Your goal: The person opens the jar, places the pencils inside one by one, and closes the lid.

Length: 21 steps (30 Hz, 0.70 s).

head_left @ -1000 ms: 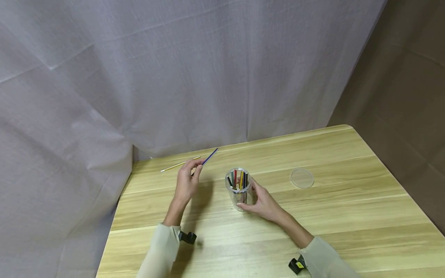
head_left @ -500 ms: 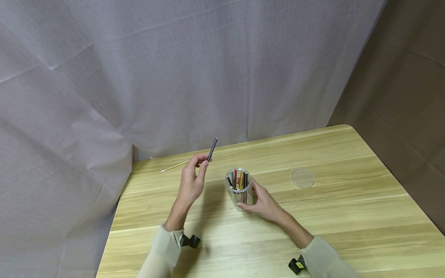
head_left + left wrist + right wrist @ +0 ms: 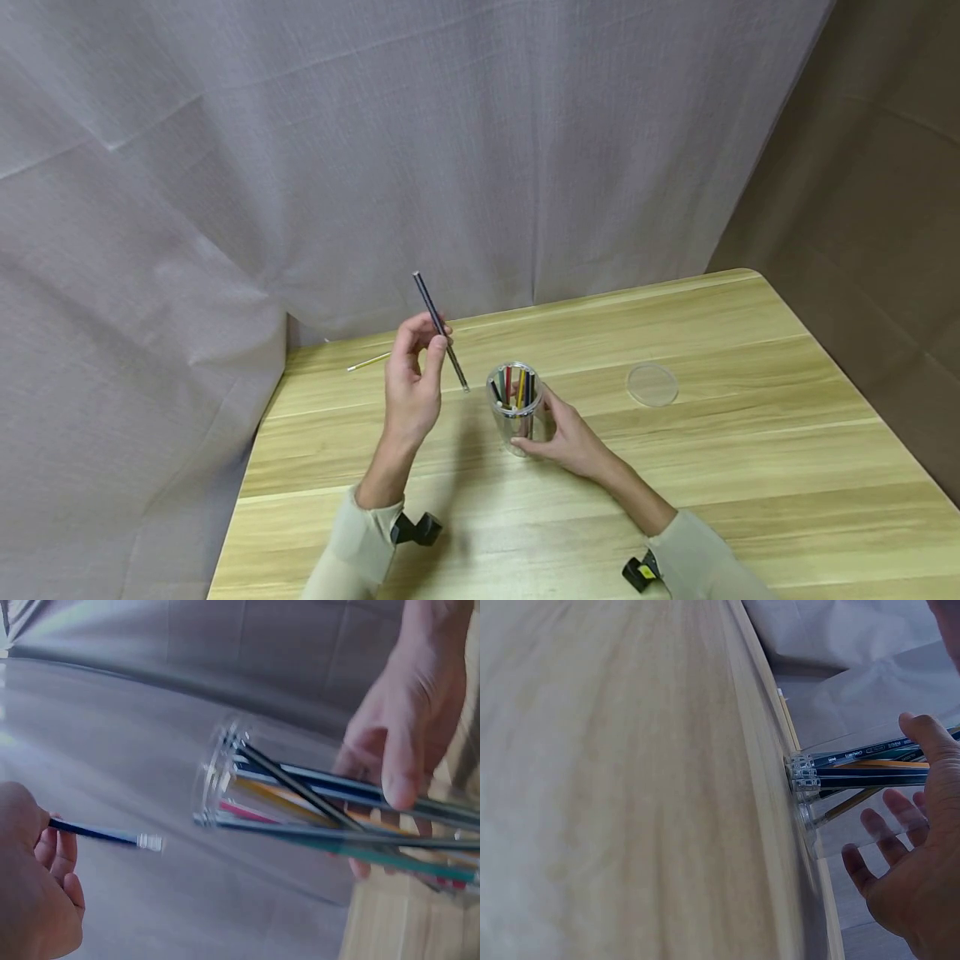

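Note:
My left hand [image 3: 411, 392] pinches a dark pencil [image 3: 427, 297] between thumb and fingers, raised left of a clear jar [image 3: 507, 432]. The pencil slants, upper end to the left, lower end pointing down toward the jar's side. In the left wrist view a pale band and tip show on the end of this pencil [image 3: 97, 831]. My right hand [image 3: 572, 440] grips the jar from the right, its thumb in front and fingers behind. Several pencils [image 3: 874, 777], dark, yellow, red and green, stand inside the upright jar, which has no lid on its mouth.
A yellow pencil [image 3: 369, 362] lies near the table's back left edge, partly hidden behind my left hand. To the jar's right a round clear lid [image 3: 652, 385] lies flat on the wooden table [image 3: 750, 467]. Grey cloth [image 3: 420, 167] hangs right behind the back edge.
My left hand has lifted the dark pencil off toward the viewer and turned it from pointing up right to slanting up left. The right hand and jar have stayed put.

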Motion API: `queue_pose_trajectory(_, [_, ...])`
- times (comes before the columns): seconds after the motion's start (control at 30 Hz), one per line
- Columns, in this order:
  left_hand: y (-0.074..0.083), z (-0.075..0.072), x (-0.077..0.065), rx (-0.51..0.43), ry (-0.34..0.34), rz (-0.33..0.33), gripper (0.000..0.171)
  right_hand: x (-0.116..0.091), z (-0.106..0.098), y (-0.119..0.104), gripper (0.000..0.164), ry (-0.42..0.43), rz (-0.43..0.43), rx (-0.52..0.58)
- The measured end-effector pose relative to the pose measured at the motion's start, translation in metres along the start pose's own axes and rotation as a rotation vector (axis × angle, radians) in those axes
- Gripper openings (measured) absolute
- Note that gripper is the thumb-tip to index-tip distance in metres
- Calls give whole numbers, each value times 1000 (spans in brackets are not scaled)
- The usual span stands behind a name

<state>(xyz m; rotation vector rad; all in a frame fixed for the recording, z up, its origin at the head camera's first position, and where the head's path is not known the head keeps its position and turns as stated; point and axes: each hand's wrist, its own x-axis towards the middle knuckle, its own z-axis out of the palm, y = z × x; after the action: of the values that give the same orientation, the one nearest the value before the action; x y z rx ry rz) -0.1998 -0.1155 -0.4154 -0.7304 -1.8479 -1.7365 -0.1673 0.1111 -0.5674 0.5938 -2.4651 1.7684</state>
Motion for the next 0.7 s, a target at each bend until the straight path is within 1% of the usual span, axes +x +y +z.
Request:
queue_pose_trajectory(0.1, [4,4,1,-47,29,8,24,0,0,0,103,0,3,3])
queue_pose_trajectory(0.2, [6,8,0,-73,39,9,24,0,0,1,102,2,0,1])
queue_pose_trajectory(0.43, [6,16,-5,-94,35,-5,22,0,1,1,101,3,-9,1])
queue_pose_trajectory(0.7, [0,25,-12,-108,4,-34,19,1,1,2,100,-3,-17,14])
